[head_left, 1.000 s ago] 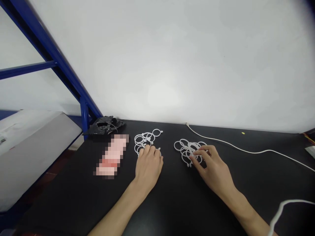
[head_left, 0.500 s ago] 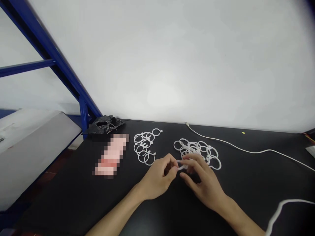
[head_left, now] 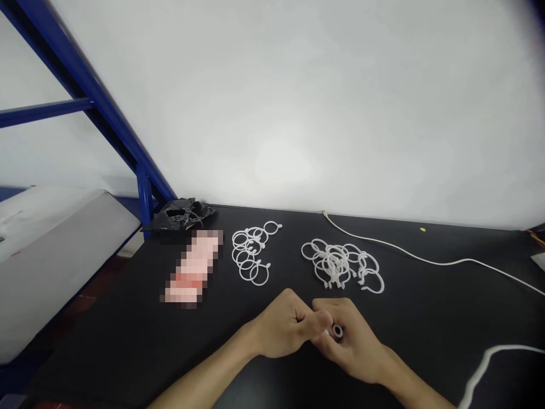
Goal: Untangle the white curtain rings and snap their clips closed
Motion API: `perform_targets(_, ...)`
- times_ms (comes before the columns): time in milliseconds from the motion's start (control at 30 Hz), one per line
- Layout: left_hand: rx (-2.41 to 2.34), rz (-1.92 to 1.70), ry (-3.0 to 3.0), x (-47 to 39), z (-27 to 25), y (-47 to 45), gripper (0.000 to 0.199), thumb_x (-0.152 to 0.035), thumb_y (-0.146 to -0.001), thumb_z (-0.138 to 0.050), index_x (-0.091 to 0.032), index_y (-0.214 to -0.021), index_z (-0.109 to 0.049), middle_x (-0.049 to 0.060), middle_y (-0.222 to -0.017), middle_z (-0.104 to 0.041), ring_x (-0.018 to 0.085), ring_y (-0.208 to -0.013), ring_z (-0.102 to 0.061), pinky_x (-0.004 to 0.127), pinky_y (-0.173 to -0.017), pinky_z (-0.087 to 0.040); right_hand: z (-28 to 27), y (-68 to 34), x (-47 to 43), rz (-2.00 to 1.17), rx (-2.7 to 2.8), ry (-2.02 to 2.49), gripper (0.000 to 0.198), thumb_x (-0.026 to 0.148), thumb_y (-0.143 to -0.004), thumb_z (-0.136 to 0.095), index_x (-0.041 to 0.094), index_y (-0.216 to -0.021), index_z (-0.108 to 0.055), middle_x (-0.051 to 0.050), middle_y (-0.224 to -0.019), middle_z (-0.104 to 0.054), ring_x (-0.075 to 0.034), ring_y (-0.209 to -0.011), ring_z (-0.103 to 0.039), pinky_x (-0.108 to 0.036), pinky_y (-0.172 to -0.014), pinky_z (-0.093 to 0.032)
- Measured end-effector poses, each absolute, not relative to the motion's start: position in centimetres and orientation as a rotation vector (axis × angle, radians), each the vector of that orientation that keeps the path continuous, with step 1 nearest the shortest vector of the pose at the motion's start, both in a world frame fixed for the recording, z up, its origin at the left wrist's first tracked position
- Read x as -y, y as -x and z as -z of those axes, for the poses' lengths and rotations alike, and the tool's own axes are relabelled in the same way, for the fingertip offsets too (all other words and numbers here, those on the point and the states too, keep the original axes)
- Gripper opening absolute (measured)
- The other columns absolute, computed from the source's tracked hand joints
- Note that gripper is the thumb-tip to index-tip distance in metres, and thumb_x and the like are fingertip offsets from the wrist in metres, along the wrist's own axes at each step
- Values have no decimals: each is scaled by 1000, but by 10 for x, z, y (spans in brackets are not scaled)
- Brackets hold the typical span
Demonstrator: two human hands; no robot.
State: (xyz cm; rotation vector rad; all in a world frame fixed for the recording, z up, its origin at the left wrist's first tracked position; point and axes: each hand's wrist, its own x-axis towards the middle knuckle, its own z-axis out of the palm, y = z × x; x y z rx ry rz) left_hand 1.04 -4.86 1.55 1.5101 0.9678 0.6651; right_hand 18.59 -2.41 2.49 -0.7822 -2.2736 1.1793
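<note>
Low over the front of the black table, my left hand [head_left: 283, 326] and my right hand [head_left: 351, 341] meet, both with fingers closed. Between them they grip a white curtain ring [head_left: 338, 330]; only its small round eyelet and a sliver by my left thumb show, the rest being covered by fingers. Beyond my right hand lies a heap of several white curtain rings [head_left: 336, 261], some with open ends. Past my left hand is a second, curved group of similar rings [head_left: 251, 258], overlapping one another and closed where I can see.
A blurred pinkish packet [head_left: 193, 270] lies left of the rings, with a crumpled black plastic bag [head_left: 183, 215] behind it. One white cable [head_left: 395, 247] crosses the back right, and another [head_left: 481, 369] curves in at lower right. Blue metal frame [head_left: 145, 196] rises at left.
Both hands have come down towards me, away from the right-hand heap. My right hand, whose fingers were spread, has closed around the curtain ring, and my left thumb now presses against it.
</note>
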Motion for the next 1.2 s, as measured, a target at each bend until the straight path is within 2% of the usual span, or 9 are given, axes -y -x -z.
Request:
perform_targets(100,-908,-707,-1503,47,-19,-11,67,-69,-89,-38,-13,-54,-53,-2,-52,-40,8,-50,-35,23,-47,-24,-22,-187,21,-1108,2303,806,36,34,-89,-51,21,-63,-30,5,-59,-37,-9,-53,-36,-22,-50,-31)
perform_targets(200,-989,-781,-1563,45,-28,-10,52,-54,-93,-45,-13,-65,-62,-2,-61,-50,9,-56,-44,22,-52,-34,-20,-188,17,-991,2301,810,31,33,-89,-54,21,-67,-35,4,-64,-42,-9,-55,-41,-22,-51,-35)
perform_targets(333,-1289,-927,-1854,38,-37,5,21,-24,-93,-47,-19,-92,-67,4,-95,-64,15,-87,-58,27,-80,-47,-21,-190,13,-712,2240,860,20,26,-93,-52,21,-75,-44,2,-69,-50,-11,-59,-47,-24,-55,-41)
perform_targets(400,-1547,-953,-2066,33,-37,19,28,-9,-88,-44,-21,-103,-65,5,-105,-63,19,-101,-54,36,-95,-44,-22,-192,10,-530,2204,900,16,23,-93,-52,21,-77,-48,1,-72,-53,-12,-62,-51,-24,-58,-43)
perform_targets(467,-1788,-845,-2199,30,-35,33,38,-2,-80,-44,-21,-107,-63,6,-109,-61,23,-106,-50,42,-97,-42,-24,-196,6,-364,2167,926,14,22,-92,-55,21,-78,-52,-1,-77,-56,-13,-68,-55,-25,-61,-45)
perform_targets(633,-2012,-533,-2303,28,-29,52,34,-3,-74,-51,-19,-102,-62,9,-119,-55,29,-108,-45,44,-89,-42,-25,-210,-12,0,2073,1132,11,30,-91,-57,21,-85,-60,-7,-94,-60,-20,-85,-59,-33,-72,-49)
perform_targets(800,-2056,-404,-2328,29,-27,48,22,-10,-81,-54,-19,-98,-63,9,-114,-57,29,-106,-46,42,-84,-39,-17,-219,-23,181,2126,1268,19,36,-92,-57,19,-94,-65,-11,-103,-61,-26,-93,-53,-41,-79,-49)
perform_targets(933,-2093,-424,-2317,28,-27,43,15,-17,-90,-51,-19,-97,-64,8,-109,-60,27,-101,-47,41,-79,-37,-16,-218,-22,239,2120,1304,21,37,-91,-58,18,-97,-66,-12,-107,-60,-28,-97,-52,-44,-82,-49)
perform_targets(1200,-2077,-523,-2345,28,-24,31,15,-18,-94,-51,-21,-97,-65,5,-92,-67,25,-92,-50,39,-77,-34,-24,-206,-8,146,2157,1046,17,25,-89,-62,21,-105,-62,-10,-104,-59,-26,-97,-55,-44,-84,-49)
